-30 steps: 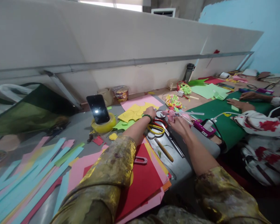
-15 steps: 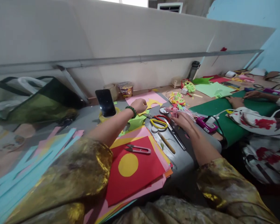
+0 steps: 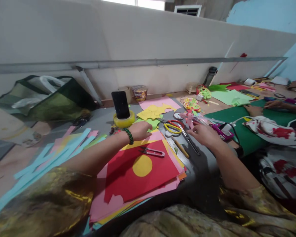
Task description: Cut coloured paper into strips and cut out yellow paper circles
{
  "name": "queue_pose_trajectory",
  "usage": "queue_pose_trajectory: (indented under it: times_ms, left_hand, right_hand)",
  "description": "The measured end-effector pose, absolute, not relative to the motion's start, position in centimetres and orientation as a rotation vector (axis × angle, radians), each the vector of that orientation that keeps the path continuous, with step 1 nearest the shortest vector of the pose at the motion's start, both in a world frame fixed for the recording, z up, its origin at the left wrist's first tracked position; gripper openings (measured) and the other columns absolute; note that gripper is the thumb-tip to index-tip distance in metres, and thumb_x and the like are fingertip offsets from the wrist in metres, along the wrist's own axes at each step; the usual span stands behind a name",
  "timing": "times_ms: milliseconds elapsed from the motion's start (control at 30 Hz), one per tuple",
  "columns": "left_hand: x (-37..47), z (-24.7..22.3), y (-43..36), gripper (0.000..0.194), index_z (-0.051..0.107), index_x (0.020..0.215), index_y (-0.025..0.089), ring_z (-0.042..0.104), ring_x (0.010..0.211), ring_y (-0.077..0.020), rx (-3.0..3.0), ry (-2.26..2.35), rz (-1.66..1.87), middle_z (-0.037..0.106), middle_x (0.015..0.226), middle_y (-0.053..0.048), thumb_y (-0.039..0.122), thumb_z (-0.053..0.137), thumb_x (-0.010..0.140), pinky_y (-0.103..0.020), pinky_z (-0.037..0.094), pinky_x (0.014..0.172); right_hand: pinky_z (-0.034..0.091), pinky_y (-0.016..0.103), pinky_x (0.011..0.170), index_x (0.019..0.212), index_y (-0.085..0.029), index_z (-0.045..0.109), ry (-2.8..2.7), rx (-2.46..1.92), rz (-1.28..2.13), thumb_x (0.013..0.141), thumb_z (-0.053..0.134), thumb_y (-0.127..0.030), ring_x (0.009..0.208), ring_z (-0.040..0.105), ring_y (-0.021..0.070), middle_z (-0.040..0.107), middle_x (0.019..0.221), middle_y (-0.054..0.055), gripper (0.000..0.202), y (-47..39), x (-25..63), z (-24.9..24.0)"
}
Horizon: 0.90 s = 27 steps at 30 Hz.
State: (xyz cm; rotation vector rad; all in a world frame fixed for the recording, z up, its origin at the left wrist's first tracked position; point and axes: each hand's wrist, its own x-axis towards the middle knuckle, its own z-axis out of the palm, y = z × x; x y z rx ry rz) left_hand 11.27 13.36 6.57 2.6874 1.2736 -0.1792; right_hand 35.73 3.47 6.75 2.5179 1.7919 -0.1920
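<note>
My left hand, with a green bead bracelet at the wrist, hovers over green paper at the far edge of the paper stack. Its fingers are apart and nothing shows in them. My right hand is open beside the pink glue gun, fingertips close to its handle; I cannot tell whether they touch. On the stack's red sheet lie a yellow paper circle and pink thread snips. Between my hands are yellow-handled scissors, metal tweezers and a wooden-handled tool.
A phone leans on a yellow tape roll. Blue paper strips lie left, below a green bag. A purple power strip stands right. A co-worker's hands rest on a green mat.
My left hand has come back toward me from the yellow paper. My right hand has drawn slightly away from the glue gun. The camera view has shifted left.
</note>
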Motion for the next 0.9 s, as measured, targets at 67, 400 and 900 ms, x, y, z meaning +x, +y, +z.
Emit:
queue_pose_trajectory:
  times_ms: [67, 400, 900]
  left_hand:
    - [10.7, 6.6, 11.9, 0.032, 0.070, 0.122, 0.017, 0.069, 0.107, -0.0272, 2.701, 1.228, -0.198, 0.074, 0.117, -0.013, 0.023, 0.063, 0.091, -0.030, 0.051, 0.087]
    - [2.4, 5.6, 4.6, 0.061, 0.057, 0.139, 0.026, 0.061, 0.122, -0.0299, 2.734, 1.070, -0.109, 0.065, 0.132, -0.012, 0.041, 0.075, 0.083, -0.036, 0.050, 0.098]
    - [-3.5, 2.3, -3.5, 0.021, 0.070, 0.101, 0.023, 0.063, 0.108, -0.0250, 2.479, 1.087, 0.041, 0.068, 0.118, -0.010, 0.040, 0.060, 0.094, -0.035, 0.050, 0.094]
  right_hand:
    - [0.047, 0.033, 0.071, 0.088, -0.021, 0.074, 1.858, 2.479, -0.190, 0.099, 0.051, -0.040, 0.090, 0.070, 0.0279, 0.076, 0.096, 0.011, 0.031, 2.3, 34.2, 7.4]
    - [0.054, 0.033, 0.078, 0.109, -0.020, 0.071, 2.741, 1.834, -0.438, 0.094, 0.064, -0.033, 0.092, 0.070, 0.0232, 0.075, 0.104, 0.010, 0.021, -3.8, 27.8, 4.2]
    - [0.060, 0.040, 0.089, 0.106, -0.025, 0.073, 3.031, 1.622, -0.539, 0.097, 0.052, -0.027, 0.104, 0.070, 0.0252, 0.075, 0.112, 0.009, 0.023, -5.3, 25.1, -0.2]
